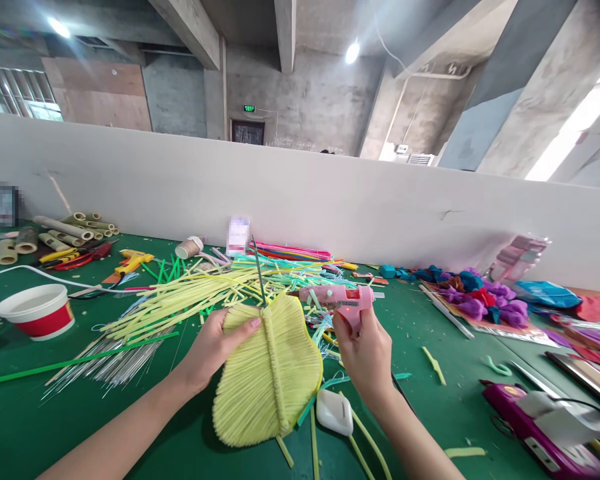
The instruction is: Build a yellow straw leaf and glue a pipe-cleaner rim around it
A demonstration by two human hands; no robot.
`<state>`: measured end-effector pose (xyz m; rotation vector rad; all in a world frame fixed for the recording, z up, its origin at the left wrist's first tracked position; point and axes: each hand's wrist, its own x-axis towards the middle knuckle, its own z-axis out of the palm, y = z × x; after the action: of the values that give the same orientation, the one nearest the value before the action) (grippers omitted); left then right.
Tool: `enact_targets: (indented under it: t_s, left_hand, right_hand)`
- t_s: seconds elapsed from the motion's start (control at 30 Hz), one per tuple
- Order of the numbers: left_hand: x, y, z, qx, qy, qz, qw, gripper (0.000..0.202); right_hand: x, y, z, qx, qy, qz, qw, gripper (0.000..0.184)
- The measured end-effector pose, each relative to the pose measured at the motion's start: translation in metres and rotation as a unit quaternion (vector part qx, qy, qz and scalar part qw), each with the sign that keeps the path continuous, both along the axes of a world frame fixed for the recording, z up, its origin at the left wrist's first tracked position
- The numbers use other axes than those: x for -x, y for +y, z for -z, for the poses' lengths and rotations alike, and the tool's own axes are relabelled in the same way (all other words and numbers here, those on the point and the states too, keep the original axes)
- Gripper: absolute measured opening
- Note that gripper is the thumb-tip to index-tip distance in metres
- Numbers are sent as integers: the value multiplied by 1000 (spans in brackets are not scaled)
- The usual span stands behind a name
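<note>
My left hand (215, 347) grips the left edge of a yellow leaf-shaped piece (270, 373) made of straws laid side by side, with a thin dark stem sticking up from its top. My right hand (365, 353) is closed on the handle of a pink hot glue gun (340, 299), whose nozzle points left toward the top of the leaf. The leaf is held tilted above the green table (430, 413).
Loose yellow and green straws (180, 300) lie in a heap behind the leaf. A red and white bowl (37, 310) stands at left, bamboo tubes (65, 230) behind it. A white plug (334, 412), purple and blue flowers (480, 297) and a magenta tool (535, 420) lie at right.
</note>
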<state>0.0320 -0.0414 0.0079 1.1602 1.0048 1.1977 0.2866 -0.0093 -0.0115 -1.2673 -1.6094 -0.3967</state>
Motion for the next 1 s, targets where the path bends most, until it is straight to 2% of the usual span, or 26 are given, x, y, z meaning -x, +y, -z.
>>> enact_targets:
  t_s: [0.2,0.4,1.0]
  left_hand:
    - [-1,0,-2,4,-1,-3,1000,37]
    - [0,0,-3,-2,-3,-9,1000,36]
    - [-2,0,-3,11,-26,-20,999,38]
  right_hand:
    - [-2,2,1,-5,-9,3,1000,26]
    - [-1,1,0,-5,-7,9,1000,19]
    - [-5,2,2,-12,-28,9,999,47]
